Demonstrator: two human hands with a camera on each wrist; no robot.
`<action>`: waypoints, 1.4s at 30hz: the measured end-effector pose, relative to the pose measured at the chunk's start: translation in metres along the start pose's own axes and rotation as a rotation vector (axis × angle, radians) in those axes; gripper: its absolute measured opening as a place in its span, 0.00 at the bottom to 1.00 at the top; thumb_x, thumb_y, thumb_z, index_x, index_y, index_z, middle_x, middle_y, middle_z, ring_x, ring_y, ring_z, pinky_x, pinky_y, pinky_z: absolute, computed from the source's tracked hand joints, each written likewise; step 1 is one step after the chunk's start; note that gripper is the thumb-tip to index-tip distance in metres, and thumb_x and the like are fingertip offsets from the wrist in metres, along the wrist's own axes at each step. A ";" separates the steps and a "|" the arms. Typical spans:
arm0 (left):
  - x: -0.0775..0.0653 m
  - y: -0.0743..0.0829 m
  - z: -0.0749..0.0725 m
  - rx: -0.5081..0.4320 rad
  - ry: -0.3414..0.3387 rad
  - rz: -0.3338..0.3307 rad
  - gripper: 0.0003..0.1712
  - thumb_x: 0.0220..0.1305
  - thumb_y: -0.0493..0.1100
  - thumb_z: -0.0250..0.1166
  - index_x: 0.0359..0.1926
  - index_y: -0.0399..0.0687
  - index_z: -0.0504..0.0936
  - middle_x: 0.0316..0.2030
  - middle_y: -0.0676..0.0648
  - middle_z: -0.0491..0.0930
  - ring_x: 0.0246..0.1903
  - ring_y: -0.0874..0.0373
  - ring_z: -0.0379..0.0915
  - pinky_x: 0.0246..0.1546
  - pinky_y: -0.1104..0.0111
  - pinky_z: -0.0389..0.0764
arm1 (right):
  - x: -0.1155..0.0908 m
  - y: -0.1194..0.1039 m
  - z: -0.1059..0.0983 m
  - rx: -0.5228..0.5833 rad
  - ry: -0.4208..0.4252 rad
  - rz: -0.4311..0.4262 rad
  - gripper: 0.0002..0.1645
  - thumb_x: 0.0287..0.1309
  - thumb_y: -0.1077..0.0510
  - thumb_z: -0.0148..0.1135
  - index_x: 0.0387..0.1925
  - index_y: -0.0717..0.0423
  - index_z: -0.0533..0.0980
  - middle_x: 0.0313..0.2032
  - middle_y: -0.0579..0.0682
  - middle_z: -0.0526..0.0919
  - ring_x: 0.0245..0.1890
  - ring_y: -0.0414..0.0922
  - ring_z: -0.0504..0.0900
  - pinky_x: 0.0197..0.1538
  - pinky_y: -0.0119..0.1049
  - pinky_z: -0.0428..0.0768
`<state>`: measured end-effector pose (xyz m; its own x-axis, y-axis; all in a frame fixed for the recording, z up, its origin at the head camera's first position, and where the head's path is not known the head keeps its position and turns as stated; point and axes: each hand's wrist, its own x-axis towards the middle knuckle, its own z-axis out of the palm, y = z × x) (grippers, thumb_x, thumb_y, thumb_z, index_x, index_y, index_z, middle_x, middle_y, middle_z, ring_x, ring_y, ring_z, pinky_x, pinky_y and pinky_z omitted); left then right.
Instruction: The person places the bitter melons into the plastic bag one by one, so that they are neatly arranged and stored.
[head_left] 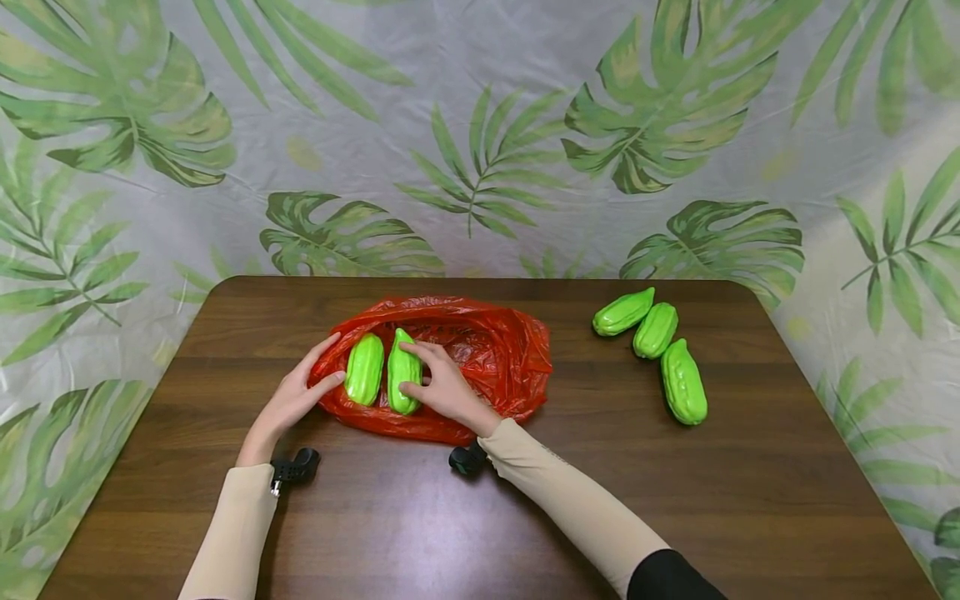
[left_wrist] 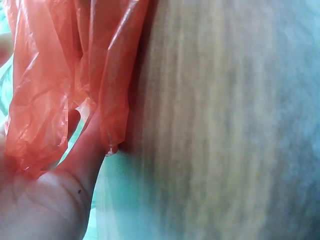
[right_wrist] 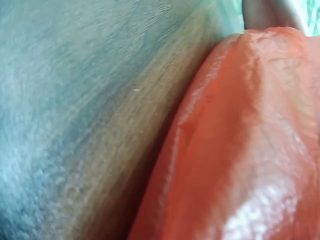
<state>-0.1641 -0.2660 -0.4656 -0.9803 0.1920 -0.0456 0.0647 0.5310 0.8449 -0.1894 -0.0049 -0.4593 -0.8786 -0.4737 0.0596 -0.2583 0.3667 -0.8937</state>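
Left hand [head_left: 288,400], left of centre in frame: thumb and fingers pinch the left rim of a red plastic bag [head_left: 517,358], which lies mouth-up on the table [head_left: 600,433]. First green vegetable [head_left: 364,369] sits in the bag, by the left thumb. Second green vegetable [head_left: 401,383] is in there too, right beside; right hand [head_left: 453,390], mid-frame, has thumb and fingers clamped on it. Three loose vegetables [head_left: 656,331] lie on the table, right of centre.

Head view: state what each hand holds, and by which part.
Left hand: the bag, by its left rim. Right hand: the right vegetable of the two inside, fingers near its pointed end, thumb lower down.
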 end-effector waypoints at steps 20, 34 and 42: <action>-0.003 0.005 0.000 -0.019 0.004 -0.010 0.39 0.68 0.50 0.58 0.75 0.56 0.51 0.71 0.36 0.51 0.66 0.34 0.50 0.60 0.37 0.56 | 0.005 -0.006 0.011 -0.177 0.001 -0.002 0.37 0.60 0.50 0.65 0.69 0.52 0.64 0.67 0.63 0.59 0.64 0.56 0.64 0.62 0.48 0.67; -0.001 0.003 0.000 -0.013 -0.004 -0.021 0.39 0.68 0.53 0.57 0.75 0.57 0.50 0.71 0.36 0.50 0.67 0.33 0.49 0.59 0.35 0.54 | 0.001 -0.005 0.001 -0.076 0.037 -0.037 0.34 0.60 0.55 0.65 0.67 0.54 0.67 0.65 0.63 0.62 0.59 0.53 0.70 0.50 0.38 0.78; -0.001 0.001 0.000 -0.013 0.000 -0.017 0.39 0.68 0.53 0.57 0.75 0.58 0.50 0.71 0.36 0.50 0.67 0.33 0.48 0.59 0.35 0.53 | -0.006 -0.008 -0.012 0.021 0.048 -0.028 0.34 0.61 0.57 0.64 0.67 0.56 0.66 0.63 0.58 0.65 0.54 0.54 0.75 0.51 0.36 0.78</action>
<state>-0.1630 -0.2652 -0.4645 -0.9814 0.1826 -0.0600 0.0453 0.5234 0.8509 -0.1873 0.0049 -0.4471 -0.8895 -0.4445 0.1059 -0.2754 0.3365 -0.9005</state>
